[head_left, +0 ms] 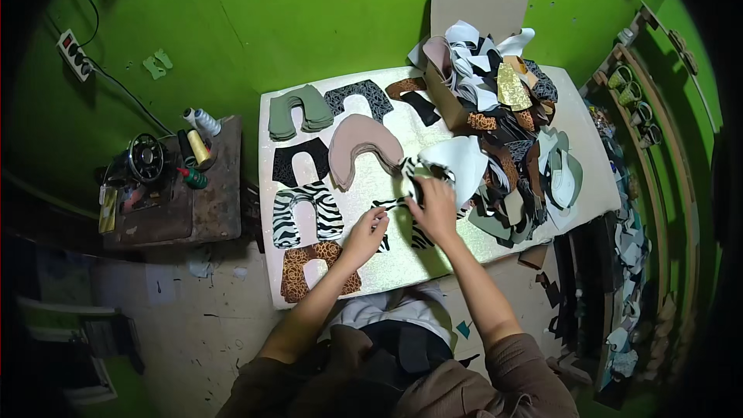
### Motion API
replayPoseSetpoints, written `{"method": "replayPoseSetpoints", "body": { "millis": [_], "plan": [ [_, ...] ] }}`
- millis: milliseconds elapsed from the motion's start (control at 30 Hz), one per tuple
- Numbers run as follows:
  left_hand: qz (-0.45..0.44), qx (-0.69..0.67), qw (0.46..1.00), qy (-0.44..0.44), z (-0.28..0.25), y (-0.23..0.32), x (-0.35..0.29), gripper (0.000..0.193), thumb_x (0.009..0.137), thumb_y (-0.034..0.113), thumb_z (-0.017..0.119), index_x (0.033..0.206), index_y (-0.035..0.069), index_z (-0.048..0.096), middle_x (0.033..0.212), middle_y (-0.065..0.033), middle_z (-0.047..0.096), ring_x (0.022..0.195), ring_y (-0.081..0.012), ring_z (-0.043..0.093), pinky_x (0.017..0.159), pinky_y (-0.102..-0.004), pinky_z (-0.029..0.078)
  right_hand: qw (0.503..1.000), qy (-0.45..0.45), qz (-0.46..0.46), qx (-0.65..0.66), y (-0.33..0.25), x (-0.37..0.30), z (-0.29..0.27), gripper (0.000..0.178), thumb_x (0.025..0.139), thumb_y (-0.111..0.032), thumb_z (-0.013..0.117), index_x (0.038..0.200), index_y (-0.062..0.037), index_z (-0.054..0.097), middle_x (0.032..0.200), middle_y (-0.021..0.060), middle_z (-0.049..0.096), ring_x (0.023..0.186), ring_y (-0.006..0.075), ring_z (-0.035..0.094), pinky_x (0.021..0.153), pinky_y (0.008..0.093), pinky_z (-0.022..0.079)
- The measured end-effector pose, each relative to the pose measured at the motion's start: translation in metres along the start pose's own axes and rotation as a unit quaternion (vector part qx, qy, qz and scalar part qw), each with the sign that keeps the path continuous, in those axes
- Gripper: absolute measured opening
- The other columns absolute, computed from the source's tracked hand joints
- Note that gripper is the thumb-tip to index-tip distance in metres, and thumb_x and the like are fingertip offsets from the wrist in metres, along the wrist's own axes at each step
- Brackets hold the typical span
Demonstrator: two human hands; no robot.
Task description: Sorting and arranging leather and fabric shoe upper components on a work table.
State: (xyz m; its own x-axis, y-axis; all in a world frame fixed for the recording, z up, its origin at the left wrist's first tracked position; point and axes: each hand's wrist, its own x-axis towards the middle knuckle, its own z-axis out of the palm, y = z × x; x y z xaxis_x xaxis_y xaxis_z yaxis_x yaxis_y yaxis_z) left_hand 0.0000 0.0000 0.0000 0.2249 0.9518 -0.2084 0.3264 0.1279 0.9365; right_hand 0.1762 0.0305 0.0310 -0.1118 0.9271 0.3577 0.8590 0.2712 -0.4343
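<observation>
Over the middle of the table, my right hand point(435, 209) is closed on zebra-print pieces point(408, 168), whose far ends stick out past the fingers. The fingers of my left hand point(367, 237) pinch the end of a thin zebra-print strip point(393, 203) that stretches toward the right hand. More zebra-print material point(422, 238) lies under my hands, partly hidden. To the left sit U-shaped cut pieces in stacks: zebra-print point(285, 215), brown spotted point(296, 277), black point(290, 166), green point(316, 118) and beige-pink point(364, 133). A dark grey patterned stack point(357, 95) lies behind them.
At the right, a cardboard box point(445, 99) spills a large heap of mixed scraps point(511, 159) across the table point(592, 178). A sewing machine point(145, 159) with thread cones point(198, 147) stands on a small wooden table at left. Wooden racks point(658, 209) line the right wall.
</observation>
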Motion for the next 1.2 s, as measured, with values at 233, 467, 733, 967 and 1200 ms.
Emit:
{"method": "replayPoseSetpoints", "body": {
  "millis": [233,467,733,967,1200],
  "plan": [
    [0.042,-0.158,0.985,-0.056,-0.004,0.012,-0.008,0.054,0.088,0.029,0.057,0.127,-0.001,0.035,0.097,-0.0122,0.056,0.086,-0.0150,0.057,0.073,-0.0254,0.046,0.951,-0.065,0.063,0.294,-0.045,-0.034,-0.001,0.029,0.089,-0.014,0.046,0.113,0.0013,0.051,0.103,0.0180,0.055,0.094,0.0333,0.055,0.085,0.0378,0.042],
    [0.102,-0.103,0.988,-0.062,-0.023,0.021,-0.023,0.044,0.089,0.012,0.052,0.127,-0.002,0.035,0.092,-0.0043,0.053,0.076,-0.0079,0.052,0.063,-0.0225,0.044,0.952,-0.192,-0.028,0.235,-0.034,-0.031,-0.024,0.043,0.080,-0.005,0.050,0.123,-0.0057,0.048,0.122,0.0166,0.041,0.118,0.0332,0.035,0.101,0.0385,0.029],
    [0.081,-0.058,0.989,-0.112,-0.040,0.026,-0.012,0.042,0.086,-0.002,0.042,0.127,0.005,0.036,0.112,-0.0069,0.049,0.078,-0.0071,0.052,0.071,-0.0205,0.044,0.922,-0.230,0.059,0.306,-0.013,-0.015,-0.028,0.049,0.077,-0.014,0.063,0.122,-0.0032,0.046,0.109,0.0159,0.049,0.098,0.0260,0.052,0.086,0.0309,0.042],
    [-0.011,0.051,0.998,-0.020,-0.022,0.007,-0.016,0.050,0.080,0.009,0.058,0.126,0.006,0.037,0.097,-0.0123,0.055,0.071,-0.0150,0.055,0.064,-0.0273,0.045,0.928,-0.252,0.086,0.261,0.010,-0.023,0.000,0.042,0.078,-0.013,0.063,0.117,-0.0031,0.052,0.104,0.0170,0.049,0.092,0.0283,0.055,0.082,0.0329,0.045],
    [-0.026,0.123,0.988,0.090,-0.007,-0.024,0.001,0.052,0.077,0.015,0.062,0.122,-0.002,0.040,0.114,-0.0246,0.052,0.107,-0.0354,0.051,0.090,-0.0388,0.041,0.945,-0.291,0.038,0.141,0.019,0.005,0.029,0.046,0.076,-0.016,0.064,0.117,-0.0010,0.052,0.107,0.0214,0.048,0.097,0.0339,0.051,0.086,0.0358,0.043]
  ]
}}
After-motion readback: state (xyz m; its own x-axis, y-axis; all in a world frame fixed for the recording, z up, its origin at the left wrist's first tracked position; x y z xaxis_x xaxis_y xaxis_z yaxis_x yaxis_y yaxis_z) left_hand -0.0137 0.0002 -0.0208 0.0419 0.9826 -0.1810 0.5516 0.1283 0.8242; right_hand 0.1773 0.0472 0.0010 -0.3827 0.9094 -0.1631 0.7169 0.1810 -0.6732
